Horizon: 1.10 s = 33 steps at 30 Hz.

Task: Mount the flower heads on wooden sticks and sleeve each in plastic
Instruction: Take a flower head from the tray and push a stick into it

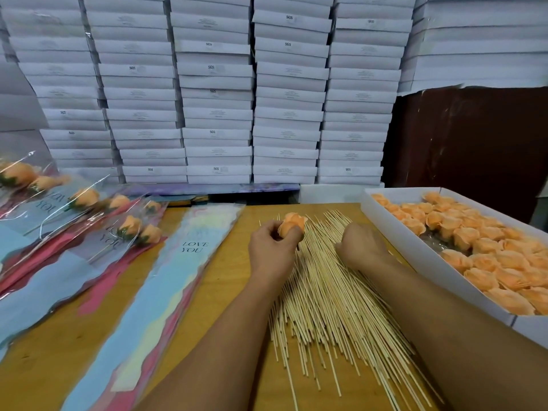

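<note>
My left hand (271, 247) grips an orange flower head (293, 224) above the far end of a wide pile of wooden sticks (326, 298) on the wooden table (234, 280). My right hand (363, 244) reaches down into the same pile, fingers curled and hidden behind the back of the hand; what they hold is hidden. A white box (394, 229) full of orange flower heads (462, 232) stands at the right. A stack of printed "LOVE YOU" plastic sleeves (178, 271) lies left of the sticks.
Several sleeved flowers on sticks (98, 221) lie fanned out at the far left. Tall stacks of white cartons (216, 93) wall off the back of the table. A dark brown panel (474, 143) stands behind the flower box.
</note>
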{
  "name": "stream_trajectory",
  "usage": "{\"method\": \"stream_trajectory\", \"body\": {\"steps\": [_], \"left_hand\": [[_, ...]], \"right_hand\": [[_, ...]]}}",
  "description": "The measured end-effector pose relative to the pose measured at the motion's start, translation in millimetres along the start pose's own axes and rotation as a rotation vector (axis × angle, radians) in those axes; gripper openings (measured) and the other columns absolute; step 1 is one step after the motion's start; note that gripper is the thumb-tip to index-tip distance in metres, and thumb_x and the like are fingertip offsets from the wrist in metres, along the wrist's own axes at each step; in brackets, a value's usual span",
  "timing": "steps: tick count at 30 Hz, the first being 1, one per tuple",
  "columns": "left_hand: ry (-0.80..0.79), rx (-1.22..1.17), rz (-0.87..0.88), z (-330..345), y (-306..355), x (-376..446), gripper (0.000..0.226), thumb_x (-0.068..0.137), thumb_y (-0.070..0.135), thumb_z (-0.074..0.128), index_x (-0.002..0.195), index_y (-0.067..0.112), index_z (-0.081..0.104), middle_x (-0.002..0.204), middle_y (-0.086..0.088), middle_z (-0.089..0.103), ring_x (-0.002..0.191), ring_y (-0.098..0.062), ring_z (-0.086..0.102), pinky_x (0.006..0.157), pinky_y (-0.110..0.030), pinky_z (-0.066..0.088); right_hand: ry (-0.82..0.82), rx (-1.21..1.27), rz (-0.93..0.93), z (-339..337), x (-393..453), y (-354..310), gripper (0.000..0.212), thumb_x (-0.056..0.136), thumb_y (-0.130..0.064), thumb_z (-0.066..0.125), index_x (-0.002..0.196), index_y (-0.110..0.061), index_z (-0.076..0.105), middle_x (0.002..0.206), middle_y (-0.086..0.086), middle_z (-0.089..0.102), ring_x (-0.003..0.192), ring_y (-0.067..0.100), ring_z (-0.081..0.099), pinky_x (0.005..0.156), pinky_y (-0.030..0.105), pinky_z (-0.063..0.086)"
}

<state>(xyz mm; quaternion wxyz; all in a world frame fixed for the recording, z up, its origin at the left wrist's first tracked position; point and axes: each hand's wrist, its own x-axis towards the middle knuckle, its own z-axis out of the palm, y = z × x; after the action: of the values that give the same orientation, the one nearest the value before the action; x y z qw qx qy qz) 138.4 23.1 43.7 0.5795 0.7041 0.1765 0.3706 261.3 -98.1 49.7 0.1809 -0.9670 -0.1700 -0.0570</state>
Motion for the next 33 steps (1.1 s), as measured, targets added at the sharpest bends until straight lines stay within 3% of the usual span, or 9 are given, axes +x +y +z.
{"method": "stream_trajectory", "body": {"steps": [7, 14, 17, 21, 25, 29, 33], "left_hand": [[0.03, -0.008, -0.027, -2, 1, 2, 0.008, 0.083, 0.026, 0.073, 0.08, 0.019, 0.071, 0.082, -0.009, 0.071, 0.084, -0.033, 0.067, 0.077, -0.053, 0.056], [0.032, -0.016, -0.07, -1, 1, 2, 0.007, 0.085, 0.027, 0.071, 0.083, 0.021, 0.071, 0.084, -0.007, 0.072, 0.086, -0.029, 0.069, 0.079, -0.051, 0.058], [0.034, -0.035, -0.087, -1, 2, 3, 0.009, 0.085, 0.025, 0.071, 0.085, 0.017, 0.071, 0.087, -0.011, 0.072, 0.088, -0.032, 0.068, 0.078, -0.051, 0.056], [0.038, -0.07, -0.118, -2, 3, 3, 0.013, 0.086, 0.025, 0.07, 0.089, 0.013, 0.071, 0.092, -0.014, 0.072, 0.09, -0.033, 0.068, 0.08, -0.05, 0.056], [0.038, -0.091, -0.145, -1, 1, 4, 0.012, 0.087, 0.022, 0.07, 0.089, 0.01, 0.071, 0.094, -0.016, 0.072, 0.077, -0.022, 0.065, 0.075, -0.042, 0.057], [0.042, -0.129, -0.174, -2, 0, 6, 0.012, 0.088, 0.019, 0.068, 0.09, 0.008, 0.071, 0.089, -0.013, 0.072, 0.069, -0.013, 0.062, 0.061, -0.026, 0.051], [0.037, -0.146, -0.191, -2, -1, 7, 0.012, 0.089, 0.02, 0.067, 0.092, 0.009, 0.071, 0.088, -0.011, 0.071, 0.072, -0.015, 0.063, 0.067, -0.03, 0.052]], "right_hand": [[-0.011, -0.012, 0.007, 0, 5, -15, 0.026, 0.09, -0.002, 0.057, 0.071, -0.016, 0.045, 0.076, 0.003, 0.05, 0.075, 0.025, 0.054, 0.051, 0.029, 0.035], [-0.013, 0.13, 0.069, -6, 10, -9, 0.026, 0.088, -0.009, 0.063, 0.068, -0.012, 0.048, 0.071, 0.004, 0.053, 0.059, 0.019, 0.049, 0.046, 0.027, 0.029], [-0.011, 0.24, 0.106, -9, 14, -5, 0.026, 0.087, -0.017, 0.069, 0.066, -0.01, 0.054, 0.063, 0.004, 0.058, 0.055, 0.018, 0.055, 0.046, 0.025, 0.036], [-0.07, 0.475, 0.147, -11, 19, -3, 0.019, 0.083, -0.01, 0.074, 0.069, -0.006, 0.061, 0.048, 0.008, 0.06, 0.043, 0.022, 0.062, 0.053, 0.028, 0.052], [-0.126, 0.543, 0.158, -15, 21, -2, 0.014, 0.084, -0.009, 0.076, 0.077, -0.001, 0.066, 0.048, 0.01, 0.064, 0.043, 0.023, 0.064, 0.05, 0.029, 0.05], [-0.137, 0.632, 0.142, -21, 18, -4, 0.009, 0.084, -0.002, 0.07, 0.079, 0.0, 0.064, 0.058, 0.013, 0.062, 0.039, 0.02, 0.059, 0.05, 0.029, 0.052], [-0.208, 0.725, 0.063, -33, 3, -13, 0.009, 0.095, -0.007, 0.059, 0.093, 0.001, 0.061, 0.075, 0.016, 0.068, 0.039, 0.016, 0.053, 0.048, 0.028, 0.052]]}}
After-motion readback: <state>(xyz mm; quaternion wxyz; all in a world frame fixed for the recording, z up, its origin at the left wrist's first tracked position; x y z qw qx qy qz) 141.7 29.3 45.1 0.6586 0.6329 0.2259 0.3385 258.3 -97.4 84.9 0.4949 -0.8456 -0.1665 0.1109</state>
